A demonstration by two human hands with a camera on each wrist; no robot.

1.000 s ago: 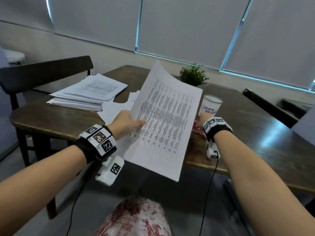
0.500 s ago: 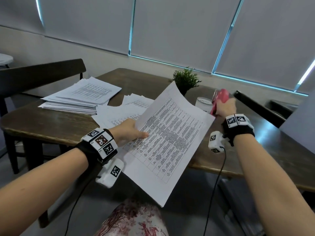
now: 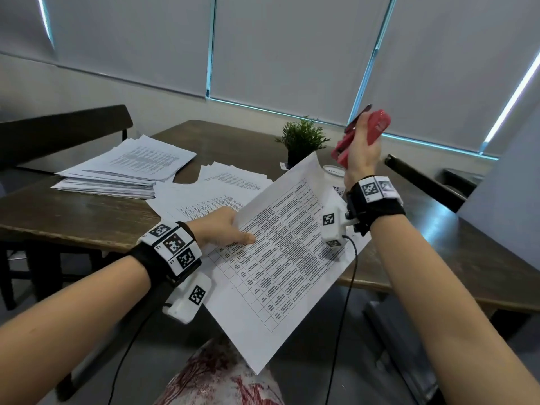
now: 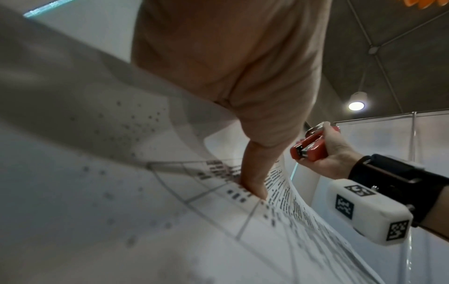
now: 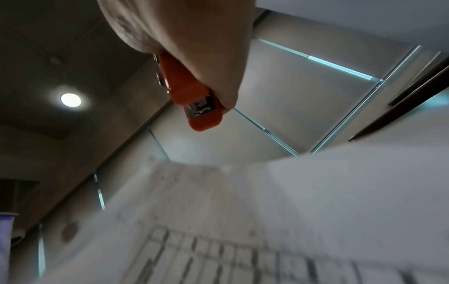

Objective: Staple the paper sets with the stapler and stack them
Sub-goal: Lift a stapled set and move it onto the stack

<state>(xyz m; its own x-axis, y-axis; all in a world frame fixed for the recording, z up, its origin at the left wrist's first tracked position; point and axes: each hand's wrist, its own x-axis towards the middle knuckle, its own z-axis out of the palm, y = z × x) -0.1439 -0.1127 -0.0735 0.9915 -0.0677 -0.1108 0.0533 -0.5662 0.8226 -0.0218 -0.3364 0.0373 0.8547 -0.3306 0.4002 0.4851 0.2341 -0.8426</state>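
Since half a second ago the right hand [image 3: 358,153] has lifted the red stapler [image 3: 362,133] higher, well above the table [image 3: 87,217], and the paper set [image 3: 280,258] has tipped a bit flatter.

Head view: left hand [image 3: 219,228] pinches the paper set at its left edge, thumb lying on the printed side, so the sheets hang out past the near table edge over the lap. Right hand is wrapped around the stapler, nose pointing down-left toward the set's top corner but clearly apart from it. Further back on the table there's a tall stack of papers [image 3: 122,171], some loose sheets [image 3: 210,191] fanned beside it, a little potted plant [image 3: 302,141] and a white cup [image 3: 334,176].

Left wrist view: thumb [image 4: 252,173] pressed on the table grid of the page, stapler [image 4: 311,148] gripped in the other hand off to the right, not touching paper.

Right wrist view: fingers curl around the stapler [image 5: 194,96], its metal mouth hanging above the blurry sheet [image 5: 267,221].
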